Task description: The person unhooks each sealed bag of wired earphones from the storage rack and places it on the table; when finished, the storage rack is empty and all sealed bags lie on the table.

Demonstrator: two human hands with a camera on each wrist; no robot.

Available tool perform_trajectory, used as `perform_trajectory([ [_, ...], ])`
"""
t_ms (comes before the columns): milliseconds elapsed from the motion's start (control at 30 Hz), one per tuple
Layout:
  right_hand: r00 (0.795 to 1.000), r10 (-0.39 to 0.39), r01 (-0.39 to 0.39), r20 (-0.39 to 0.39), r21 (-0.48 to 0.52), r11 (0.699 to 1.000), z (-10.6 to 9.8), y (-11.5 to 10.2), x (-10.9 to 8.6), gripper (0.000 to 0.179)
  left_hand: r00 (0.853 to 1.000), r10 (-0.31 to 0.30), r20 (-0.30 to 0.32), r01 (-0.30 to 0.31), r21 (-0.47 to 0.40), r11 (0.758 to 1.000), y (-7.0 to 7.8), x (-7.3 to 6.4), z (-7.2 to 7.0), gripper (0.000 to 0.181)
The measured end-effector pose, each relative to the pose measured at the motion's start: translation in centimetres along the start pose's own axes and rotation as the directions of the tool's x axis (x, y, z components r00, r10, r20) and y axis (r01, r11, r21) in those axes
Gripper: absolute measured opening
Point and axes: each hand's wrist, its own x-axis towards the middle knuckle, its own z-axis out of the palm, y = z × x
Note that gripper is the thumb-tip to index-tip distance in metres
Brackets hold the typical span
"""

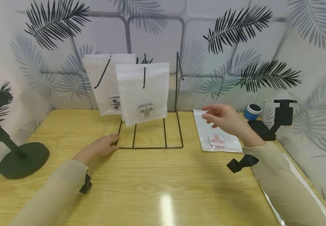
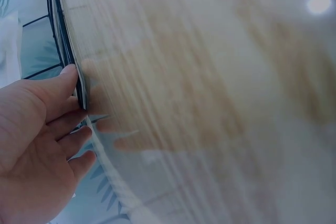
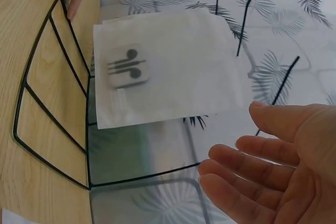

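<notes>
A black wire display rack stands mid-table with two frosted white pouches of earphones hung on its hooks, one in front and one behind. My left hand lies flat on the table, fingertips touching the rack's front left corner. My right hand hovers open above a third pouch that lies flat on the table with pink earphones inside. In the right wrist view the open right hand holds nothing, with the front pouch and the rack base beyond it.
A dark green stand sits at the left edge of the wooden table. A black camera mount and a blue-and-white tape roll stand at the back right. Leaf-patterned walls enclose three sides.
</notes>
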Motion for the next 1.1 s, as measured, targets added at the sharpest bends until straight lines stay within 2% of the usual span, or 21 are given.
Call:
perform_trajectory([
  [67,1.000,-0.006,0.006,0.010,0.017,1.000,1.0,0.1,1.3,0.037,1.000,0.000,0.000,0.000,0.004,1.000,-0.2,0.1,0.1,0.055],
  [233,0.998,0.036,-0.038,0.042,0.051,0.998,3.2,0.3,4.5,0.045,1.000,-0.002,-0.006,0.002,0.018,1.000,-0.4,0.2,0.1,0.055],
  [567,0.994,0.104,-0.099,-0.018,0.174,0.980,6.6,0.1,9.1,0.059,1.000,0.010,-0.012,-0.010,0.031,0.999,-0.3,0.2,0.0,0.055],
  [867,0.992,0.124,-0.108,-0.023,0.360,0.927,8.2,-0.4,11.5,0.069,1.000,0.012,-0.011,-0.011,0.033,0.999,-0.1,0.2,0.0,0.055],
  [1000,0.989,0.144,-0.123,-0.021,0.416,0.901,8.7,-0.6,12.0,0.066,1.000,0.010,-0.011,-0.010,0.034,0.999,0.0,0.1,-0.1,0.054],
  [1100,0.987,0.159,-0.130,-0.035,0.422,0.897,9.0,-0.8,12.3,0.061,1.000,0.007,-0.008,-0.007,0.037,0.999,0.1,0.1,-0.2,0.054],
])
